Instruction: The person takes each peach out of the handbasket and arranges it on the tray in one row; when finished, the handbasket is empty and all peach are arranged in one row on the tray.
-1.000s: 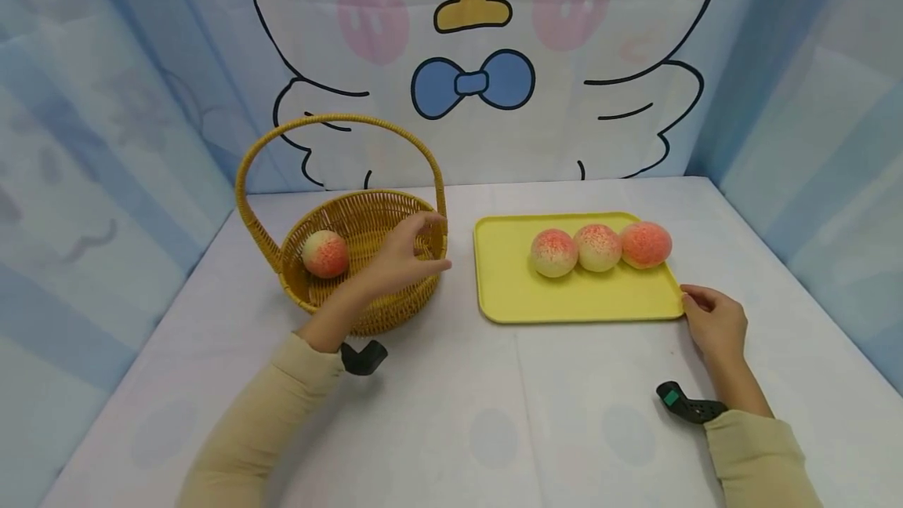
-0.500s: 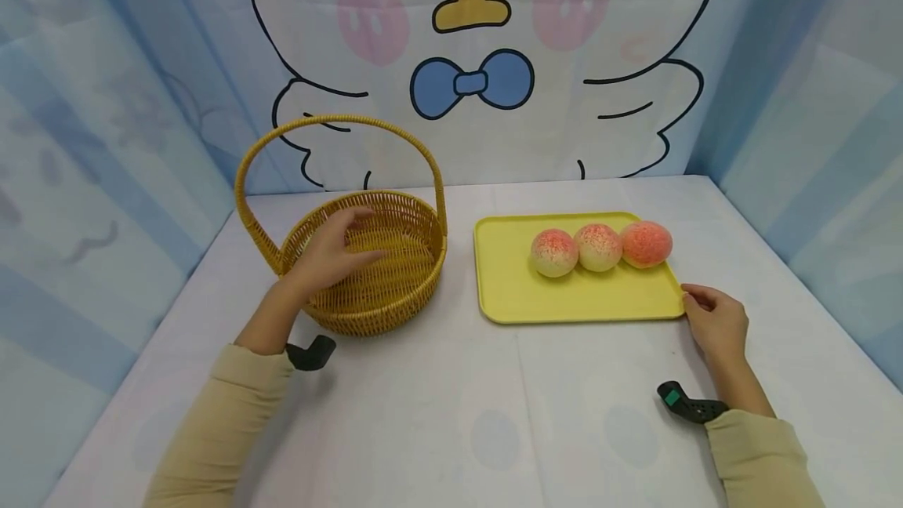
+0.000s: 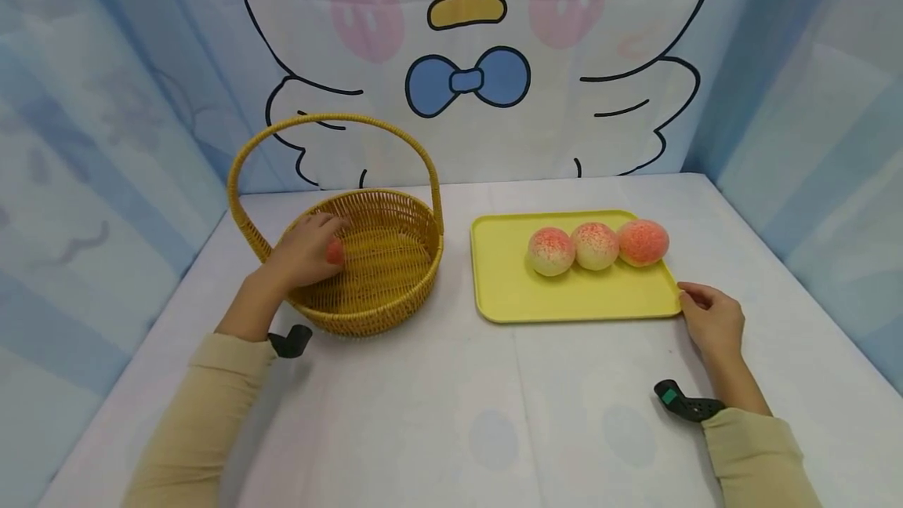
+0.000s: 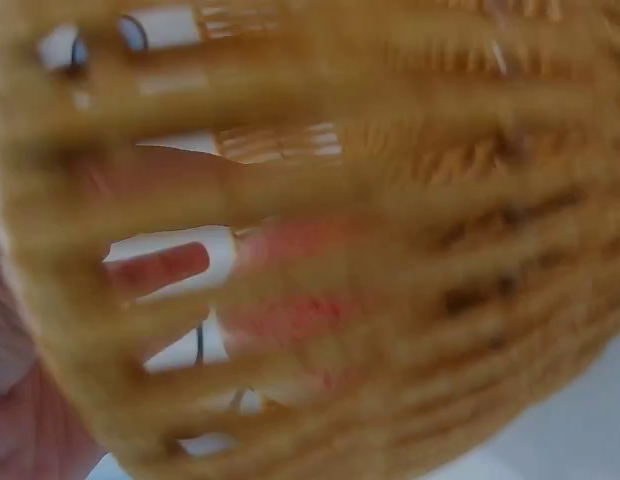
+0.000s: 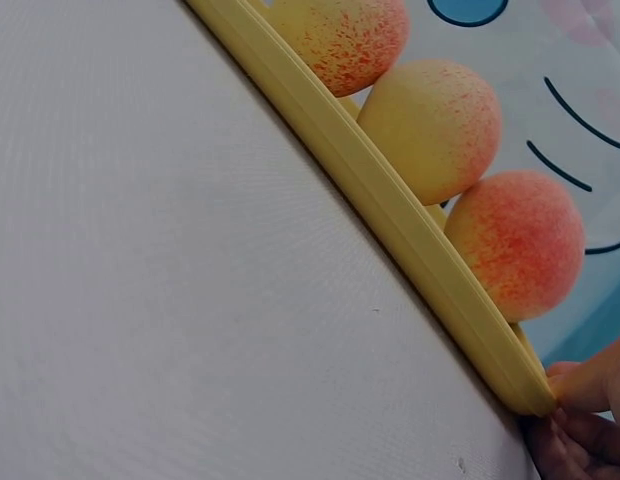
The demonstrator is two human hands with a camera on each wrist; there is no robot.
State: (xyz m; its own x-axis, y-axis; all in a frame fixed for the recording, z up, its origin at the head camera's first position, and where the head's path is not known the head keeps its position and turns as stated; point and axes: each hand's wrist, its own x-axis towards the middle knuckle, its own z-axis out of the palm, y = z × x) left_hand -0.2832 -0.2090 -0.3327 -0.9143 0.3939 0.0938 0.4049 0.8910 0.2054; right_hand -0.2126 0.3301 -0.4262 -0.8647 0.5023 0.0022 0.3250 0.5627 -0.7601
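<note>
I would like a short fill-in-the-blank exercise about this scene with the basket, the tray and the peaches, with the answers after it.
1. The yellow tray holds ____ peaches in a row.
2. The left hand is inside the wicker ____, over a peach.
3. The right hand touches the near right corner of the ____.
4. The wrist camera of the ____ hand shows the tray's three peaches close up.

Missing words: three; basket; tray; right
</note>
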